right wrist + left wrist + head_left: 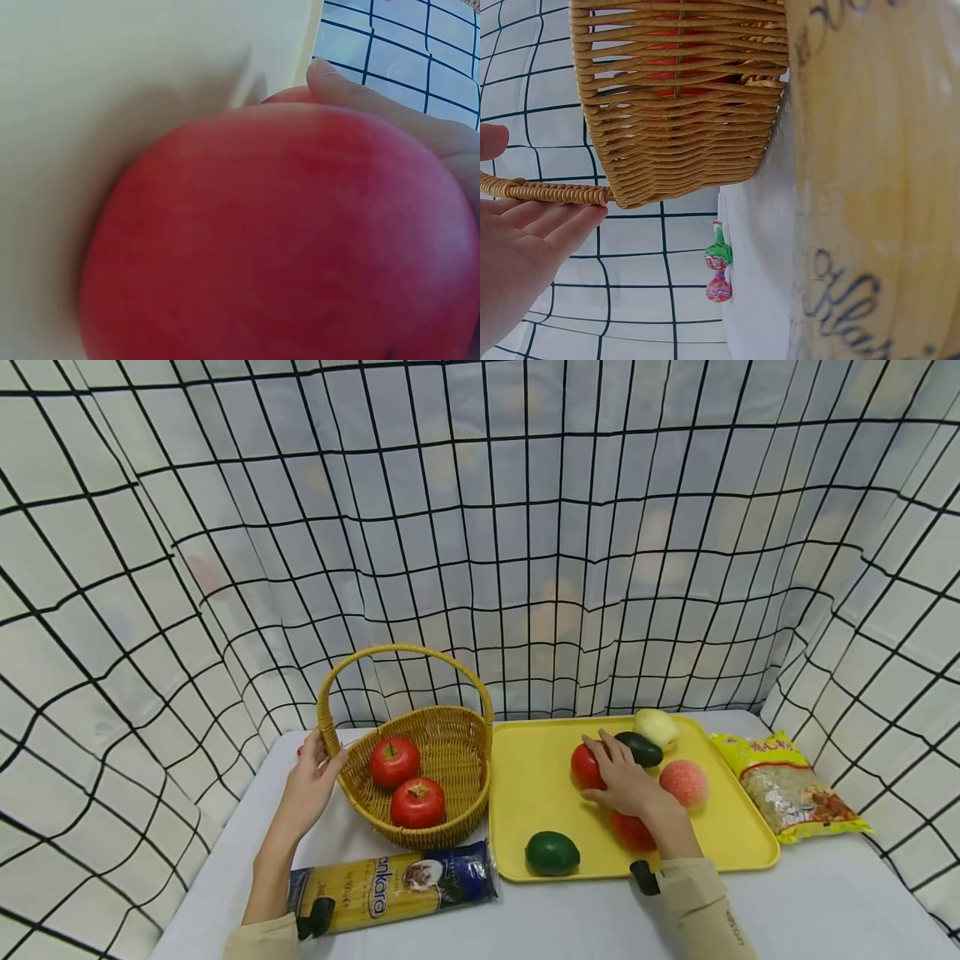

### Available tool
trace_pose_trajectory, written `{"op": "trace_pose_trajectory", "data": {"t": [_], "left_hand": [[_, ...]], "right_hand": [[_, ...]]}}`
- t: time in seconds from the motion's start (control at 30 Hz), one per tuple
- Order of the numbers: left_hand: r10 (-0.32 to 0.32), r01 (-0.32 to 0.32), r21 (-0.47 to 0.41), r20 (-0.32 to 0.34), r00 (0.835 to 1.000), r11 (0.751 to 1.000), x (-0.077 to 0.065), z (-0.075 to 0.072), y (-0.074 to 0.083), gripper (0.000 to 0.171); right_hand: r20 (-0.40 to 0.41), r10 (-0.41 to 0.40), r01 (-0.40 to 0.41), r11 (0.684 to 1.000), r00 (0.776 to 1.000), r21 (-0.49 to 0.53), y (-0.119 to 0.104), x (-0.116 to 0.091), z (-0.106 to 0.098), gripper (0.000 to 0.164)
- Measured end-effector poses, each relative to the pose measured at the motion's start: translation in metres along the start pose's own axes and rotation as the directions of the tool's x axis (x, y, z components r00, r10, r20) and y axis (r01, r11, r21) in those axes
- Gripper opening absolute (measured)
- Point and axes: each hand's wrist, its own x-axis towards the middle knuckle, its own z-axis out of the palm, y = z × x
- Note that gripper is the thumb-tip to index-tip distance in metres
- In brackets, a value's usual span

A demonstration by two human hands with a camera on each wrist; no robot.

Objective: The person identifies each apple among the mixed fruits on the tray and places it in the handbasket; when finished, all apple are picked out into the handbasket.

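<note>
My left hand (307,789) holds the wicker basket (457,760) by the left foot of its handle (324,727), fingers behind and thumb in front. Two red apples (395,762) lie inside the basket. Over the yellow tray (532,802), my right hand (626,781) grips a red apple (585,767), its fingers over the top and thumb on the near side. Another red fruit (632,832) lies below that wrist, partly hidden, and fills much of the right wrist view. Beyond the fingers is a dark green avocado (640,749).
Also on the tray are a pale yellow fruit (657,728), a peach (684,783) and a green avocado (552,852). A pasta packet (397,885) lies before the basket. A yellow bag (791,789) lies right; wrapped lollipops (718,262) sit behind the basket. Netted curtains enclose the table.
</note>
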Motion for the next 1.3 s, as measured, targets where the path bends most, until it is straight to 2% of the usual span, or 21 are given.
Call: {"op": "trace_pose_trajectory", "data": {"t": [0.47, 1.3], "left_hand": [[0.01, -0.01, 0.007, 0.003, 1.0, 1.0, -0.0008, 0.0014, -0.0018, 0.073], [0.008, -0.008, 0.017, -0.005, 1.0, 1.0, 0.0007, -0.0001, 0.0004, 0.073]], "right_hand": [[-0.001, 0.054, -0.054, 0.998, 0.999, 0.02, -0.0042, -0.0027, 0.0043, 0.08], [-0.01, -0.013, 0.014, 1.0, 1.0, 0.022, -0.0006, -0.0011, 0.0002, 0.075]]}}
